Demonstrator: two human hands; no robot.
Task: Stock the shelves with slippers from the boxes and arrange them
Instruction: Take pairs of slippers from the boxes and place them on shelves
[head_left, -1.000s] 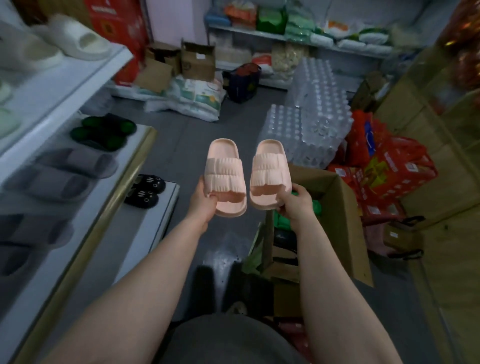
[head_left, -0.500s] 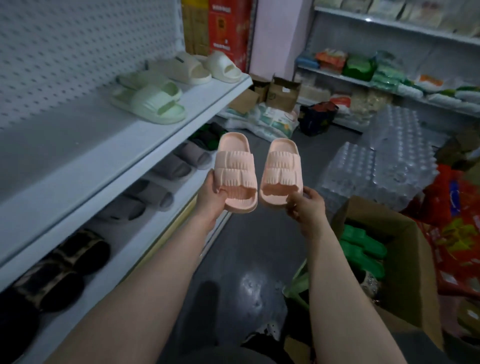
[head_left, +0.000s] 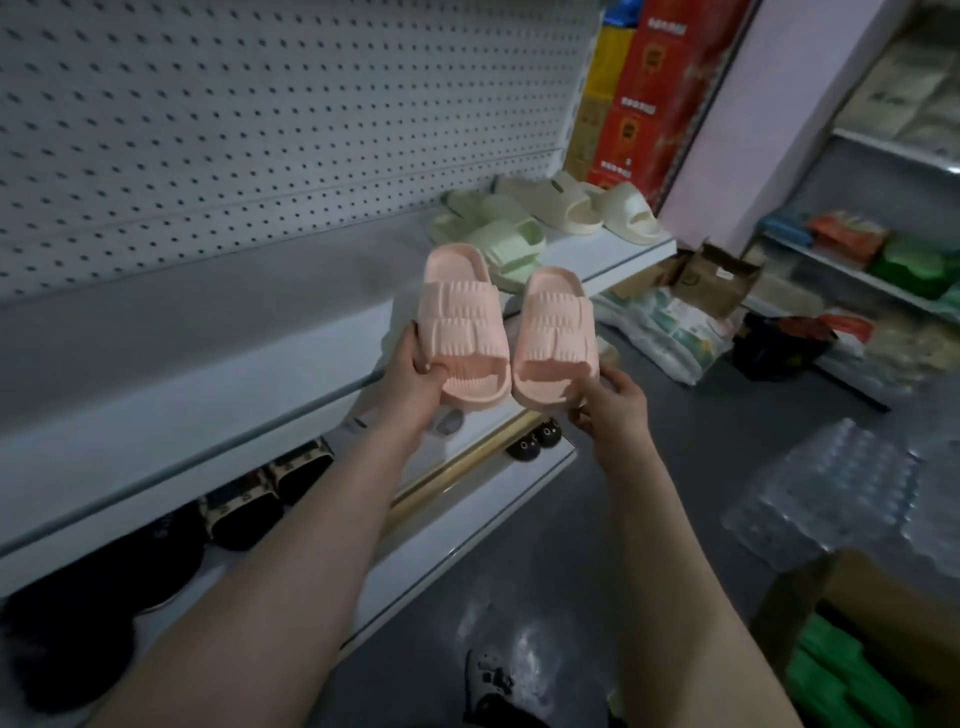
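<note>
Head view: the left hand (head_left: 415, 379) grips the heel end of one pink slipper (head_left: 460, 317), thumb curled onto its footbed and fingers wrapped round its outer side. The right hand (head_left: 615, 402) pinches the heel of the second pink slipper (head_left: 553, 332) between thumb and curled fingers. Both slippers are held in the air side by side, toes pointing away, just over the front edge of the upper white shelf (head_left: 208, 374) - whether they touch each other I cannot tell. Further along that shelf lie pale green slippers (head_left: 498, 239) and, beyond them, cream slippers (head_left: 587, 208), with a pegboard (head_left: 260, 130) behind. On the shelf below sit dark slippers (head_left: 244, 504). At lower right an open cardboard box (head_left: 883, 613) holds bright green slippers (head_left: 841, 680) - beside it stand wrapped packs of water bottles (head_left: 857, 499).
</note>
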